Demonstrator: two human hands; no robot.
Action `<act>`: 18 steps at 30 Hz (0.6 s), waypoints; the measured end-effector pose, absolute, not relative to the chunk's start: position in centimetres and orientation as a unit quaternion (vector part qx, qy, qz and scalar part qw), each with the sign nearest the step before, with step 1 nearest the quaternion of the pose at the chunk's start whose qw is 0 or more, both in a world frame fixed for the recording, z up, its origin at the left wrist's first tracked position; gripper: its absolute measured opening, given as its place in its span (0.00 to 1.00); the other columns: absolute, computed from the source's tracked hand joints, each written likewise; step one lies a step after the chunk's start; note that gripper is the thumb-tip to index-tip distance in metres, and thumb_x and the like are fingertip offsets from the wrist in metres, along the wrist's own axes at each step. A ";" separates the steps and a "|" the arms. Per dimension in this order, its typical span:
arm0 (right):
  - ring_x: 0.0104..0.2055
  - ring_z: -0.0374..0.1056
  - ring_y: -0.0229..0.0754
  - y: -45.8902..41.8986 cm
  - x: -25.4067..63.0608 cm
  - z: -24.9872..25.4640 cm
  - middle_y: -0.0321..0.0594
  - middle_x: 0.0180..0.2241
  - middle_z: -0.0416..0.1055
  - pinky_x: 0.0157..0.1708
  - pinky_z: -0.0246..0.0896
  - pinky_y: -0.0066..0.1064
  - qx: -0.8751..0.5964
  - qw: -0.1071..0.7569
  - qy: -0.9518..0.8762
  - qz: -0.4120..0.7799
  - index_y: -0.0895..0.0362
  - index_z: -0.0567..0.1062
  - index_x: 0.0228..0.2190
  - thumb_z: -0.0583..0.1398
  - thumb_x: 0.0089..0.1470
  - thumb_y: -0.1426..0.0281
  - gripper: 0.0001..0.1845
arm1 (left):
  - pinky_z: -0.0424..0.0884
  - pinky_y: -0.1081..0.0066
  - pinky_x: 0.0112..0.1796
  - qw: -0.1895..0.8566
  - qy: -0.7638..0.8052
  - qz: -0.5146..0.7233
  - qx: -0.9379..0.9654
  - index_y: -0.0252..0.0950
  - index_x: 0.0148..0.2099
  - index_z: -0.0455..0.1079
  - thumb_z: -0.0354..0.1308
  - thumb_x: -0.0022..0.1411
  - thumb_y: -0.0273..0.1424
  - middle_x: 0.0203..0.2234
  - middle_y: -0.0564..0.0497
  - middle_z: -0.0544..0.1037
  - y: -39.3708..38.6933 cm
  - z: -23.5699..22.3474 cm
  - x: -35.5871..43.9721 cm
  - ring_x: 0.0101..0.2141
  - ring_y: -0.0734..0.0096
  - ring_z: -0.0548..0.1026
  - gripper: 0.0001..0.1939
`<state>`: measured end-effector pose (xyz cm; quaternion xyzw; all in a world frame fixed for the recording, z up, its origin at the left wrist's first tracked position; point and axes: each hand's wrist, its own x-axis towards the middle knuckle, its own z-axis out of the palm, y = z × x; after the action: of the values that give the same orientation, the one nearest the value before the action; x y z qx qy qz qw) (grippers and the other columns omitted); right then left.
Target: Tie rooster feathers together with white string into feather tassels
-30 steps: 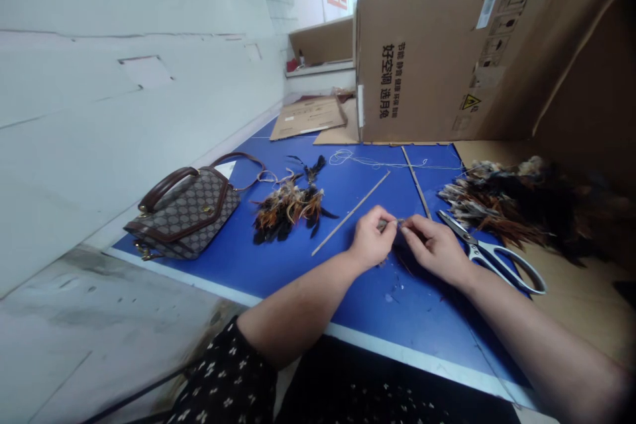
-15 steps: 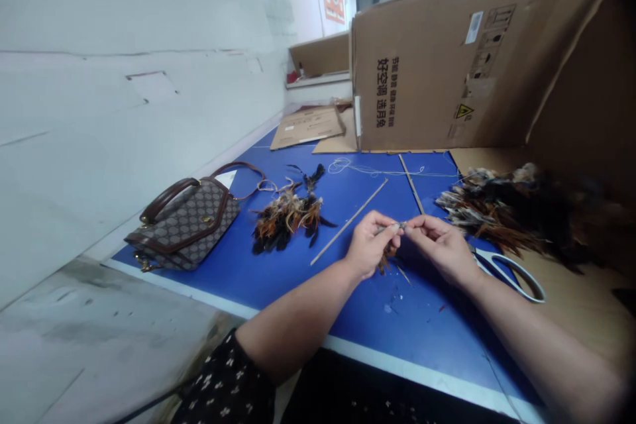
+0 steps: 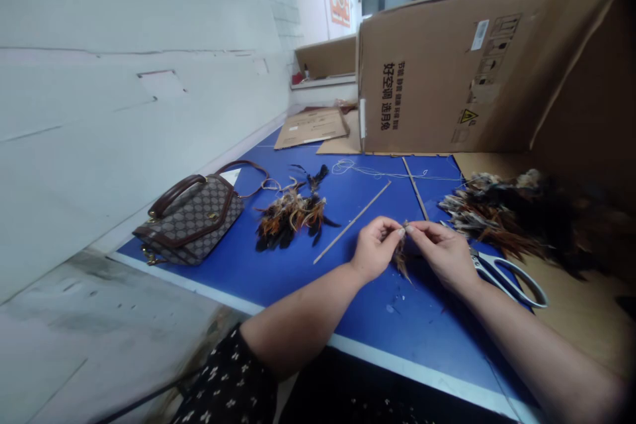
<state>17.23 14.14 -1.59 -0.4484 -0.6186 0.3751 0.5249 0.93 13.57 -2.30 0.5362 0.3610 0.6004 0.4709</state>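
Between my hands hangs a small brown feather bunch (image 3: 401, 261), its top end pinched by fingers from both sides. My left hand (image 3: 376, 248) is closed on it, thumb against forefinger. From the other side my right hand (image 3: 443, 253) pinches the same top end, the two thumbs almost touching; the fine detail at the fingertips is too small to make out. Scissors (image 3: 514, 276) with white-and-dark handles lie just right of my right hand, their blades partly hidden behind it. A larger pile of feathers (image 3: 489, 212), brown, black and cream, rests beyond the scissors.
Left of my hands lies a feather piece (image 3: 288, 215) with a cord. Nearby are a thin strip (image 3: 352, 222), another strip (image 3: 415, 187) and loose string (image 3: 377, 170). A patterned handbag (image 3: 193, 222) sits at the left. A big cardboard box (image 3: 437, 86) stands behind on the blue table (image 3: 308, 285).
My fingertips have drawn closer together, and the feather bunch now hangs lower and more visibly between my hands. The whole view has shifted slightly.
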 end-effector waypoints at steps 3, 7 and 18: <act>0.33 0.75 0.45 14.3 17.3 -1.8 0.43 0.33 0.81 0.31 0.71 0.32 -0.454 0.512 -0.635 0.359 0.56 0.84 0.38 0.66 0.58 0.54 0.18 | 0.70 0.71 0.38 0.474 0.354 0.597 0.542 0.34 0.39 0.74 0.67 0.61 0.41 0.31 0.50 0.78 13.7 -2.3 0.9 0.32 0.74 0.73 0.15; 0.33 0.76 0.47 14.2 17.2 -1.6 0.44 0.33 0.82 0.33 0.71 0.35 -0.454 0.497 -0.663 0.327 0.56 0.84 0.38 0.64 0.59 0.54 0.18 | 0.70 0.71 0.39 0.481 0.356 0.599 0.532 0.33 0.38 0.74 0.68 0.60 0.40 0.32 0.49 0.78 13.8 -2.5 0.9 0.32 0.73 0.74 0.14; 0.27 0.71 0.42 14.3 17.4 -1.4 0.40 0.28 0.80 0.27 0.68 0.32 -0.454 0.487 -0.698 0.262 0.55 0.84 0.35 0.65 0.58 0.56 0.16 | 0.66 0.74 0.33 0.528 0.358 0.575 0.512 0.34 0.38 0.71 0.69 0.59 0.40 0.27 0.53 0.74 13.9 -2.4 0.0 0.27 0.77 0.69 0.15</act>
<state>17.37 14.26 -1.43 -0.4540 -0.6983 0.2624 0.4872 0.03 13.94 -2.43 0.5118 0.3585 0.5748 0.5283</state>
